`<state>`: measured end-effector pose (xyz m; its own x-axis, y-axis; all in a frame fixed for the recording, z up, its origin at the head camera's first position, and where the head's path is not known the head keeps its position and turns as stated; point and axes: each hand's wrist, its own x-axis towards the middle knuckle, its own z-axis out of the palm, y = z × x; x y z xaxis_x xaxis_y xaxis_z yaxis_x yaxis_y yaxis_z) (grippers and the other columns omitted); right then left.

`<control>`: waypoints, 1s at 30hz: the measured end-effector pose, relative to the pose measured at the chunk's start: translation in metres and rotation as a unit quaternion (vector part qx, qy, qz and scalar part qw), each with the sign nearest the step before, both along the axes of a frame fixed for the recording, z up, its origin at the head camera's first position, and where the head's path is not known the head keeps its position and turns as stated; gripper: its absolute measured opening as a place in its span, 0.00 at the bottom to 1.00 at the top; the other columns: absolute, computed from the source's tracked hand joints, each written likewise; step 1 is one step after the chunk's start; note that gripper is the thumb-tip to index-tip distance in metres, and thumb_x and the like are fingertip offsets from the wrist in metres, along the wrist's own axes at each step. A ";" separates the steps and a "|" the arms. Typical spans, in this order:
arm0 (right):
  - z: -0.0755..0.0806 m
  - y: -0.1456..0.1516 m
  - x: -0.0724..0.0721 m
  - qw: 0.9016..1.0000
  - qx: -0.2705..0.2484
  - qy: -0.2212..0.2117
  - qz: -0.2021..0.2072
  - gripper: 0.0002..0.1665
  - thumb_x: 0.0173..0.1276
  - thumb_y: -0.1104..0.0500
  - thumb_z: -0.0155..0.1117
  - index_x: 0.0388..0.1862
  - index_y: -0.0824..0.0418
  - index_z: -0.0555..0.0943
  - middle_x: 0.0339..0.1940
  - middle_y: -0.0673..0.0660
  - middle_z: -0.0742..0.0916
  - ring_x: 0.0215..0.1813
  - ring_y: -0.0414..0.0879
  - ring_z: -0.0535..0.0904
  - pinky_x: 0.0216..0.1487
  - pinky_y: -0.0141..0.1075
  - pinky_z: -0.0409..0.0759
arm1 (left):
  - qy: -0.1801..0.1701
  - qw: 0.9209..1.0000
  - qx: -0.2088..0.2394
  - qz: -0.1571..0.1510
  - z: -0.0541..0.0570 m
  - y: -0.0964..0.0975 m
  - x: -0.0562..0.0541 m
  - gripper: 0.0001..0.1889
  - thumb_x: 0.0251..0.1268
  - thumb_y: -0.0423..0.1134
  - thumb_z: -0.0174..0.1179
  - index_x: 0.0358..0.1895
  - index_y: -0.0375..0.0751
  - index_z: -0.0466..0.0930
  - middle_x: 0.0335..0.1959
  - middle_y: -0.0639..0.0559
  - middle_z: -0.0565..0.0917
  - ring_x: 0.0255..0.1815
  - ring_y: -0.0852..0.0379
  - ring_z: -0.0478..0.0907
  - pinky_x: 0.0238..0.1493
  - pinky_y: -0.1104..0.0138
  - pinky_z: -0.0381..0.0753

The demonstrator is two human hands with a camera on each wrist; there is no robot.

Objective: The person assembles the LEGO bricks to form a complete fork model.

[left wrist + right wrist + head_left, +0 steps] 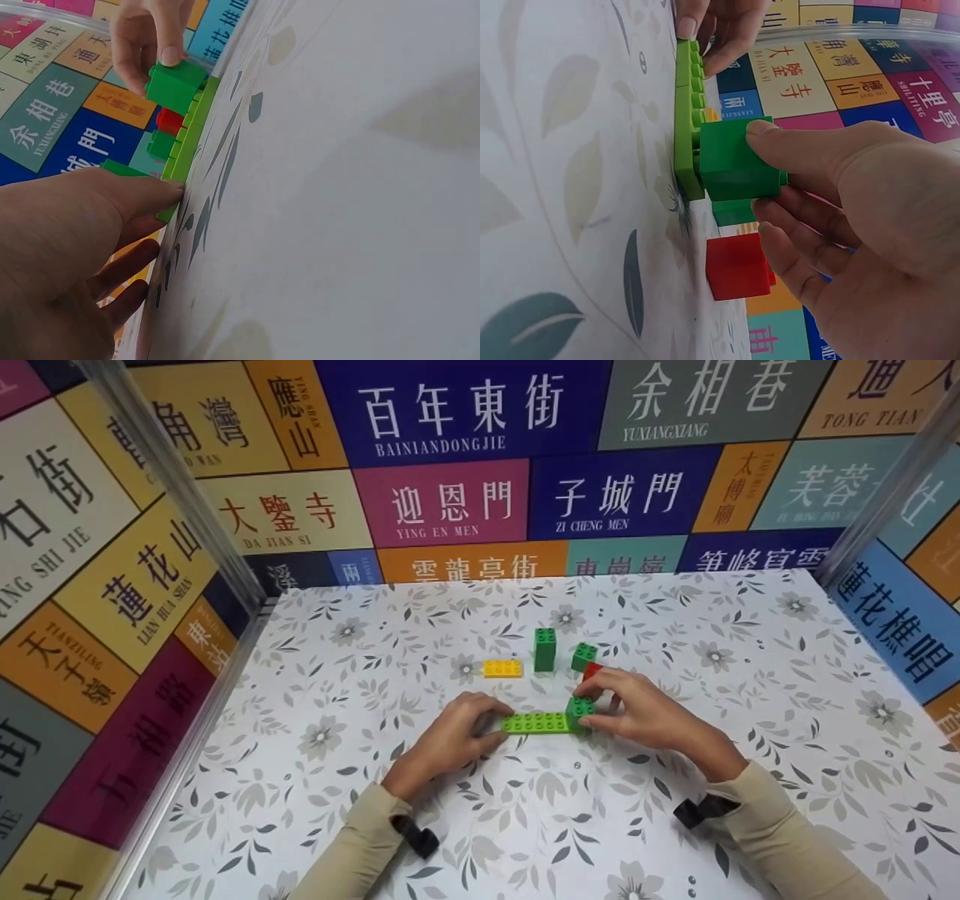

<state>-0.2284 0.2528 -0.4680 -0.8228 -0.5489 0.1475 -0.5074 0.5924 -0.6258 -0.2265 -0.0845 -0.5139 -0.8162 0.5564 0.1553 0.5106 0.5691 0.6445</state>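
My left hand (463,729) holds the left end of a long lime-green toy building plate (535,724) lying on the table, its thumb along the near edge. At the plate's right end, a dark green building brick (739,159) is pinched between the thumb and fingers of my right hand (639,711). That brick sits at the plate's studs; whether it is fully pressed down, I cannot tell. Just behind my right fingers is a red brick (737,266), partly hidden in the head view.
Farther back stand a tall green brick stack (545,651) and another green brick (584,657). A flat yellow brick (502,668) lies to their left. The table (322,810) has a floral cover, and panels with printed signs (442,502) wall its back and sides.
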 end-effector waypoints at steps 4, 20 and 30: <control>-0.002 0.000 0.000 1.000 -0.002 -0.001 -0.003 0.20 0.68 0.53 0.82 0.57 0.51 0.87 0.52 0.46 0.89 0.52 0.43 0.86 0.49 0.35 0.85 | -0.002 1.000 0.004 -0.001 0.000 0.000 0.000 0.18 0.73 0.40 0.72 0.63 0.46 0.86 0.60 0.51 0.89 0.65 0.52 0.82 0.72 0.54 0.79; -0.012 -0.004 0.000 1.000 -0.024 0.006 -0.015 0.19 0.68 0.51 0.82 0.55 0.51 0.89 0.52 0.49 0.90 0.53 0.48 0.86 0.48 0.41 0.86 | -0.017 1.000 0.002 0.005 0.000 0.000 -0.001 0.18 0.73 0.41 0.72 0.63 0.49 0.87 0.60 0.54 0.89 0.65 0.54 0.81 0.73 0.56 0.78; -0.013 -0.002 -0.003 0.999 -0.024 -0.010 -0.028 0.18 0.67 0.50 0.83 0.54 0.48 0.90 0.51 0.47 0.91 0.52 0.48 0.87 0.48 0.41 0.86 | -0.013 1.000 0.005 0.004 0.000 0.002 0.000 0.18 0.73 0.39 0.72 0.63 0.47 0.87 0.59 0.53 0.89 0.63 0.53 0.82 0.70 0.55 0.79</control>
